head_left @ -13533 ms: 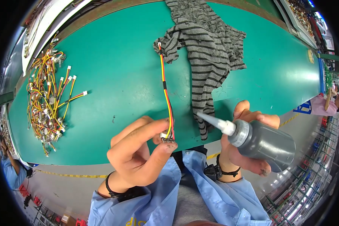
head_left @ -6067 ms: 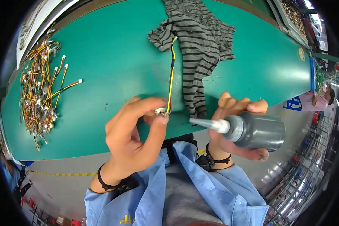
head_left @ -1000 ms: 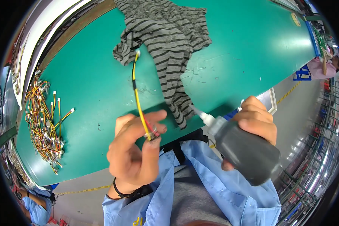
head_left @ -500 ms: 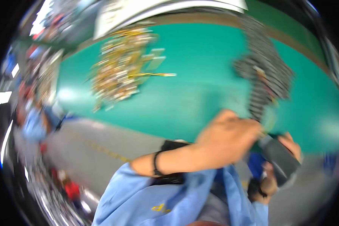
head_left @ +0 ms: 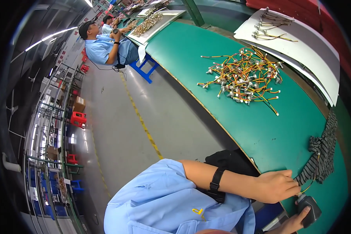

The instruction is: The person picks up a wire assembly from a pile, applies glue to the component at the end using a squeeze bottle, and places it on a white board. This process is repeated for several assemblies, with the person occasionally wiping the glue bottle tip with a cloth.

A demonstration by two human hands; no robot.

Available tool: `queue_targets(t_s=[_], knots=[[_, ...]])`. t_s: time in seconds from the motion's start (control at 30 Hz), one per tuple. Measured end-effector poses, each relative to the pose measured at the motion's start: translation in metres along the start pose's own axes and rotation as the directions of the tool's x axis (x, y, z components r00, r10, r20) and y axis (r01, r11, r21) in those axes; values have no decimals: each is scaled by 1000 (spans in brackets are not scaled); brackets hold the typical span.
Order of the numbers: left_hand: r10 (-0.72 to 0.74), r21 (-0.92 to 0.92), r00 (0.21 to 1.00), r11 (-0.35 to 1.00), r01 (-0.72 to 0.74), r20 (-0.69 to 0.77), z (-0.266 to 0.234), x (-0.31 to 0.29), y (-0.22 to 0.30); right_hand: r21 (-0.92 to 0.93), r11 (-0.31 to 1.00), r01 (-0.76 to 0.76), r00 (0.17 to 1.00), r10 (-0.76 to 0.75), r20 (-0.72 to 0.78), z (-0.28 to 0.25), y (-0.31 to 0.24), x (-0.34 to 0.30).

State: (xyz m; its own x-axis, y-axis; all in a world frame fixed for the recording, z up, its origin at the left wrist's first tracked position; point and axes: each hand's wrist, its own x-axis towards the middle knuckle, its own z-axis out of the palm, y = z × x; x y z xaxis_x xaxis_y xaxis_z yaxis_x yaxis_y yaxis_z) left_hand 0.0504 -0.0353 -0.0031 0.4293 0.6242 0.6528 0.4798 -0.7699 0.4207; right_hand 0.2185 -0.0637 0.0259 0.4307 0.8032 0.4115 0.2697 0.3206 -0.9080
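At the lower right, my left hand [head_left: 277, 187] is closed in a pinch at the near edge of the green table. A thin yellow and dark wire [head_left: 310, 185] runs up from its fingertips towards a grey-and-black striped cloth [head_left: 321, 152]. Just below, my right hand [head_left: 298, 221] grips a dark grey handheld tool [head_left: 309, 211], its thumb along the side. The tool's narrow tip sits close to my left fingertips; whether they touch I cannot tell. Further up the table lies a tangled pile of wire leads [head_left: 245, 76], red, yellow and black, with white connectors and small metal parts.
White sheets [head_left: 312, 50] with more wire leads lie along the table's far side. A co-worker in blue [head_left: 105, 48] sits at the far end, beside a tray of parts [head_left: 146, 27] and a blue stool [head_left: 144, 68]. Shelving [head_left: 46, 171] and red stools line the left.
My view has swung to the left, so the pile and cloth appear further right and the co-worker shows clearly. Both hands stay close together at the grey tool.
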Motion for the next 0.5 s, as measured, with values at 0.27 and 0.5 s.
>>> queue_targets(t_s=[0.27, 0.5], knots=[[-26, -16, 998, 999, 27, 62, -7, -2, 1, 99, 993, -63, 995, 70, -65, -30, 56, 2], [0, -230, 997, 973, -17, -75, -21, -5, 7, 333, 935, -125, 978, 174, -119, -25, 30, 3]])
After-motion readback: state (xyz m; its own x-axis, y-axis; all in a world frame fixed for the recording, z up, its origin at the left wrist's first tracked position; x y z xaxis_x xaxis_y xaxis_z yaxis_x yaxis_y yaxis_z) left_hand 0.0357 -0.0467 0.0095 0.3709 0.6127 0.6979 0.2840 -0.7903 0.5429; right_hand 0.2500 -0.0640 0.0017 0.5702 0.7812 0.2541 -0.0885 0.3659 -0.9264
